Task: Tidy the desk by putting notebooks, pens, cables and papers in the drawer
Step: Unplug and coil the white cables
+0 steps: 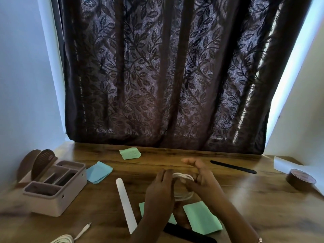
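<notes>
Left hand point(158, 189) and right hand point(206, 183) both grip a coiled white cable point(183, 176) between them, fingers curled round it, over mid-desk point(245, 199) near green paper point(201, 219).

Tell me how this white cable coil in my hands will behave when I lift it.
Probably floppy: the white cable coil is thin loose loops with no visible tie, so it may sag or unwind unless the left hand and right hand grip every loop. Likely light, being thin cord.

Organiser point(54, 193) left on desk point(245, 199), tape roll point(300, 180) far right, coiled cable point(183, 177) between
</notes>
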Demonstrator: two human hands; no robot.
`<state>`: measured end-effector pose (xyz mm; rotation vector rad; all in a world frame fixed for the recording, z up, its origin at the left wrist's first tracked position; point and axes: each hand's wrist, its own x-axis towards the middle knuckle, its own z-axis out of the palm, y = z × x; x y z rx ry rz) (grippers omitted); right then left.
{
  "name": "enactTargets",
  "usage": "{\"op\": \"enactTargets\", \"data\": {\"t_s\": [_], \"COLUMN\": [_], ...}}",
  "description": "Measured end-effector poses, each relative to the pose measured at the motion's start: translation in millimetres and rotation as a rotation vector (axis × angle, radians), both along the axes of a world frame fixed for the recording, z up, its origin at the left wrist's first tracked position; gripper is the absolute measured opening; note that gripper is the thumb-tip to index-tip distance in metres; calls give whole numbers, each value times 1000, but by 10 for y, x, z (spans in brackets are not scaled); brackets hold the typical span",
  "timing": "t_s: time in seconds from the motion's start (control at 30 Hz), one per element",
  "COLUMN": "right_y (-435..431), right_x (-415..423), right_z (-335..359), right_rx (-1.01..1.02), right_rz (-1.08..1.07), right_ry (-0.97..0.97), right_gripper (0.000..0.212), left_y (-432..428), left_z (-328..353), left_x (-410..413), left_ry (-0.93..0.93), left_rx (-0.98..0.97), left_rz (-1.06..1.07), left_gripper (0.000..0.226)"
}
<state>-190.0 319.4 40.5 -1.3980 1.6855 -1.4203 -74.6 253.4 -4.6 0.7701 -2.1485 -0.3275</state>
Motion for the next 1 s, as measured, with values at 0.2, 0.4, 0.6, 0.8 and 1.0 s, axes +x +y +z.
{"op": "enactTargets", "data": {"t_s": [0.2,0.4,0.6,0.8,1.0], "right_y": [11,-50,-100,-188,-111], "right_x": [-99,-190,-47,46,-23], "right_z": [-73,-173,-368,-378,-314], "right_rx": [-96,-158,-221,-191,-45], "right_rz": [60,107,194,-8,173], "right_ry": [111,314,399,200,191], "right_gripper": [34,20,20,14,17], "left_y": [-46,-19,-21,32,-21], "left_z": [108,254,203,77,44], "left_x": [33,92,162,148,236], "left_ry": [15,370,426,450,508], "left_rx": [274,1109,1319,1411,1493], "left_rz": [1,-258,-264,-182,-174], "left_gripper": [29,24,23,31,29]}}
